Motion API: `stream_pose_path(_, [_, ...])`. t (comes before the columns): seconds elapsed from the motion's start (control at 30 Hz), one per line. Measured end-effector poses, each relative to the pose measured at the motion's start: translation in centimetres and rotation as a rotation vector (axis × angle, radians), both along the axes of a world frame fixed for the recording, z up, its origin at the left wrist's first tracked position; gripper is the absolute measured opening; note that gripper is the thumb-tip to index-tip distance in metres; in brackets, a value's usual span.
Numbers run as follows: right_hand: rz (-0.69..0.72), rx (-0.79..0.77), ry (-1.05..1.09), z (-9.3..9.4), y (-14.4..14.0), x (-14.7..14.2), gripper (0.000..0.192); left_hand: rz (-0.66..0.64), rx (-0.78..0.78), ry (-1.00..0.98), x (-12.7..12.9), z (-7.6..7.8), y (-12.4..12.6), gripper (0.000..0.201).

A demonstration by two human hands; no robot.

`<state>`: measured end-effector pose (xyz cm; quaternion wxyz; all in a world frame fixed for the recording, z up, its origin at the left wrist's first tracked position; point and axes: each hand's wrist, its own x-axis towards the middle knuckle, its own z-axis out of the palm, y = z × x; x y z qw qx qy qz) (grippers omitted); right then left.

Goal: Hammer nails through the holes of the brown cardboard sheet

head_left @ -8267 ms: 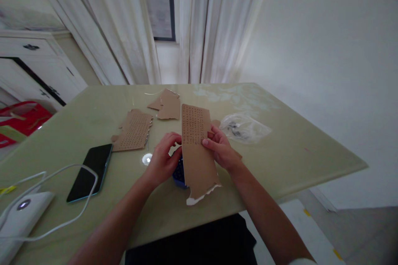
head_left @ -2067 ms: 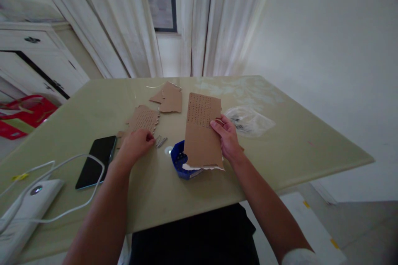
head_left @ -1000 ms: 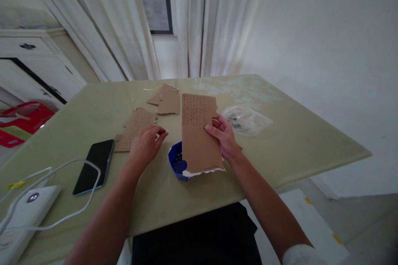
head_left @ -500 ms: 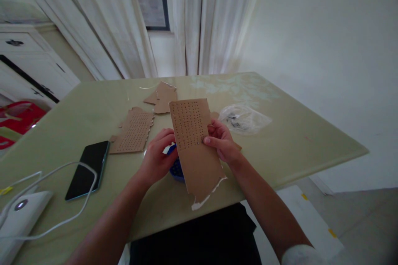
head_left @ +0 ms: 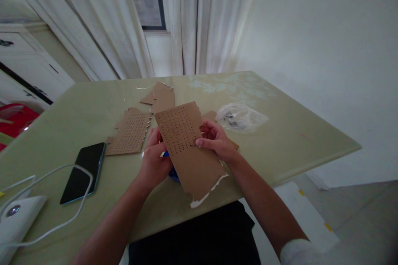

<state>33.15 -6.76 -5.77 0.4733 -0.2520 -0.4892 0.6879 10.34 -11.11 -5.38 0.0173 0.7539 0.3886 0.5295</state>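
Note:
A brown cardboard piece (head_left: 195,165) with rows of small punched holes and a torn lower edge is held up tilted in front of me. My left hand (head_left: 156,158) grips its left edge, with some fingers hidden behind it. At the right edge, my right hand (head_left: 214,140) has its thumb on the front face and the other fingers curled at the side. A thin dark sliver shows by that thumb's tip, too small to name. Behind the cardboard, mostly covered, sits a blue container (head_left: 174,174).
Another perforated cardboard piece (head_left: 130,132) lies to the left, with torn cardboard scraps (head_left: 163,97) beyond. A clear plastic bag (head_left: 242,118) with small dark items rests at the right. A phone (head_left: 83,172), white cable (head_left: 59,167) and white device (head_left: 26,215) occupy the table's left side.
The cardboard's top has tilted to the left and covers more of the blue container. My left hand has shifted slightly along with it. The whole view has moved a little.

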Motion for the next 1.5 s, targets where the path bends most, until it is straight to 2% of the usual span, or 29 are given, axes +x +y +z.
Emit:
stream_pose_path(0.07, [-0.016,-0.012,0.023,0.1,-0.1,-0.1,0.048,0.04,-0.052,-0.032,-0.4,0.1,0.4,0.004])
stream_pose_path(0.13, [-0.059,-0.014,0.028,0.1,-0.2,-0.2,0.047,0.093,-0.076,-0.148,-0.8,0.3,0.5,0.013])
stream_pose_path(0.2, [-0.127,-0.02,0.018,0.0,-0.1,-0.3,0.046,0.147,-0.036,-0.259,-1.0,0.6,0.4,0.023])
stream_pose_path(0.27, [-0.176,-0.026,-0.001,-0.1,0.1,-0.3,0.045,0.164,0.027,-0.236,-1.1,1.0,0.1,0.027])
stream_pose_path(0.37, [-0.166,-0.016,-0.014,-0.1,0.3,-0.4,0.042,0.081,0.062,-0.027,-0.8,1.4,-0.3,0.024])
stream_pose_path(0.47, [-0.132,0.012,-0.036,-0.1,0.3,-0.4,0.043,-0.045,0.025,0.051,-0.3,1.3,-0.2,0.018])
stream_pose_path(0.57, [-0.143,0.03,-0.056,-0.2,0.2,-0.4,0.044,-0.1,0.004,0.001,0.0,0.9,0.2,0.014])
stream_pose_path(0.83, [-0.105,0.045,-0.047,0.0,-0.3,-0.2,0.046,-0.173,0.04,-0.046,0.0,0.1,0.1,0.022])
stream_pose_path(1.0, [-0.113,0.064,-0.027,-0.2,-0.3,-0.3,0.046,-0.213,0.038,-0.063,0.3,0.2,-0.1,0.02])
stream_pose_path(1.1, [-0.127,0.068,-0.038,-0.5,0.0,-0.5,0.043,-0.213,0.015,-0.186,0.7,0.7,-0.6,0.014])
stream_pose_path(1.17, [-0.136,0.058,-0.053,-0.7,0.2,-0.5,0.041,-0.14,0.019,-0.311,0.5,1.0,-0.6,0.009])
stream_pose_path(1.27, [-0.19,0.031,-0.039,-0.8,0.5,-0.6,0.041,0.114,-0.007,-0.428,-1.5,1.2,0.7,0.006])
stream_pose_path(1.33, [-0.237,0.002,-0.005,-0.7,0.7,-0.6,0.042,0.315,-0.138,-0.477,-3.8,1.1,2.1,0.015])
stream_pose_path(1.37, [-0.257,-0.016,0.014,-0.7,0.7,-0.6,0.043,0.386,-0.252,-0.476,-5.1,1.0,2.8,0.019])
stream_pose_path(1.4, [-0.273,-0.034,0.037,-0.6,0.8,-0.5,0.043,0.436,-0.411,-0.41,-6.2,0.8,3.4,0.022])
stream_pose_path(1.47, [-0.292,-0.064,0.082,-0.5,0.8,-0.5,0.043,0.501,-0.704,-0.109,-8.0,0.5,4.2,0.027])
stream_pose_path(1.5, [-0.294,-0.073,0.099,-0.5,0.9,-0.5,0.044,0.551,-0.787,0.058,-8.5,0.2,4.4,0.03])
